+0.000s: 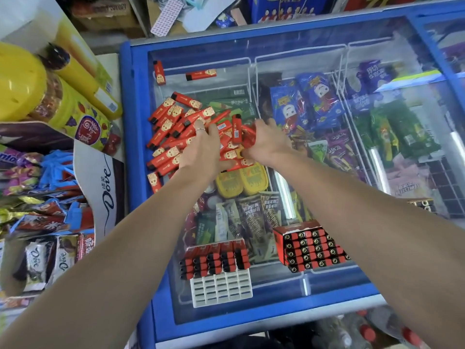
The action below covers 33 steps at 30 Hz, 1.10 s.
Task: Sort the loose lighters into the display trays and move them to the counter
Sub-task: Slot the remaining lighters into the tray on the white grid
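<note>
Red loose lighters (176, 127) lie heaped on the blue freezer's glass lid (302, 280). Left hand (201, 149) and right hand (266, 142) clasp bunches, apparently gathering them for the half-filled white slotted tray (221, 285); the full tray (310, 248) stands beside it.

A small retail shop, a corner store by the look of it. A blue-framed chest freezer (141, 172) with a sliding glass lid fills the middle, its wire baskets (251, 79) packed with wrapped ice creams (309, 102). At nine o'clock a Dove chocolate display (100, 177) stands among piles of wrapped sweets (32, 215), with yellow snack jars (22, 84) at ten o'clock. Stacked cartons (284, 6) sit at twelve o'clock, and red-capped drink bottles (367, 331) at five o'clock.
</note>
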Motion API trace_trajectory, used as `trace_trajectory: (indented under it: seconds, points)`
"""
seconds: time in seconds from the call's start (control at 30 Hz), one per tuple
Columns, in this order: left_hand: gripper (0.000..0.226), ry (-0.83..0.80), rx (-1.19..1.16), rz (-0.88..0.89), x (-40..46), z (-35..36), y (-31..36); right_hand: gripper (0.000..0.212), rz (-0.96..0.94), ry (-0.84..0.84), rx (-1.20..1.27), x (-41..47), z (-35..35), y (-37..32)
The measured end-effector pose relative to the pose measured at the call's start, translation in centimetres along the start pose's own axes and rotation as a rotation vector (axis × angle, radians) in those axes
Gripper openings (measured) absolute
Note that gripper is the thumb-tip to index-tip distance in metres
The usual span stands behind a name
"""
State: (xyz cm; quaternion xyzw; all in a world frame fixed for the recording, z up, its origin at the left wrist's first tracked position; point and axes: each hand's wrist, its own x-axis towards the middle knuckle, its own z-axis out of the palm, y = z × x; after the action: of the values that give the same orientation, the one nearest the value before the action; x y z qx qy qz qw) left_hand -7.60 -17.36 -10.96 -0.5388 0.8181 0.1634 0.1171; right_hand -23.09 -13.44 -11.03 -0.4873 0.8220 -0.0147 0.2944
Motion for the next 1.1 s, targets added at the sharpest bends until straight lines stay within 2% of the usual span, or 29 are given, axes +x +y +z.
trace_trajectory:
  seconds: [0.13,0.2,0.47,0.67,0.73,0.83,0.9,0.97,1.1]
  points:
    - [0.082,0.018,0.035,0.020,0.6,-0.2,0.0,0.030,0.040,-0.014,-0.006,0.1,-0.2,0.6]
    - [0.082,0.019,0.071,0.043,1.0,-0.4,0.0,0.019,0.059,-0.018,-0.012,-0.1,-0.1,0.9]
    - [0.076,-0.008,0.137,0.132,1.6,-1.1,0.5,0.014,0.122,-0.033,0.030,-2.2,0.1,2.2]
    - [0.041,-0.039,0.224,0.172,0.4,-0.9,0.7,0.017,0.196,-0.107,0.184,-3.8,0.5,3.6]
    - [0.038,-0.045,0.221,0.163,-0.2,-0.7,0.5,0.016,0.193,-0.101,0.310,-4.6,0.3,3.9]
    - [0.042,-0.029,0.174,0.153,-1.1,-0.8,0.0,0.014,0.212,-0.026,0.661,-5.6,0.2,3.7]
    - [0.045,-0.005,0.076,0.111,-2.2,-1.3,-0.5,0.016,0.254,0.024,0.896,-6.4,0.3,3.4]
    - [0.055,-0.004,-0.187,0.009,-3.8,-1.8,-1.2,0.016,0.268,-0.002,1.138,-7.5,0.3,2.8]
    - [0.016,-0.005,-1.014,-0.206,-7.7,-2.5,-2.6,0.019,0.250,-0.090,1.370,-11.0,0.4,1.4]
